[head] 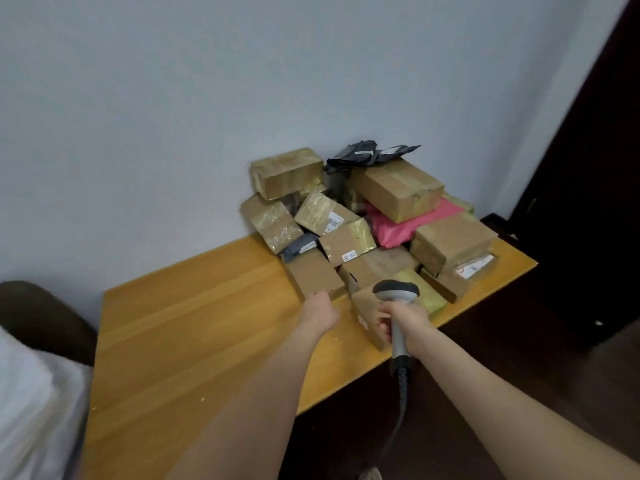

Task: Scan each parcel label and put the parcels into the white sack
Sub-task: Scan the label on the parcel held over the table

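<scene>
A heap of taped cardboard parcels [360, 216] lies at the far right corner of the wooden table [194, 327], with a pink mailer [412, 220] and dark grey mailer bags [367, 154] among them. My left hand [320, 308] reaches to the near edge of a plain brown box [313, 273]; its fingers are hidden behind the hand. My right hand [403, 323] grips the handle of a grey barcode scanner [396, 292], whose head hangs over a box [367, 313] at the front of the heap. The white sack [31, 403] sits at the lower left.
A pale wall stands behind the table. A dark door is at the right, dark floor lies below the table's right edge. A brown chair back [41, 313] rises behind the sack. The scanner's coiled cable [401, 386] hangs past the table's front edge.
</scene>
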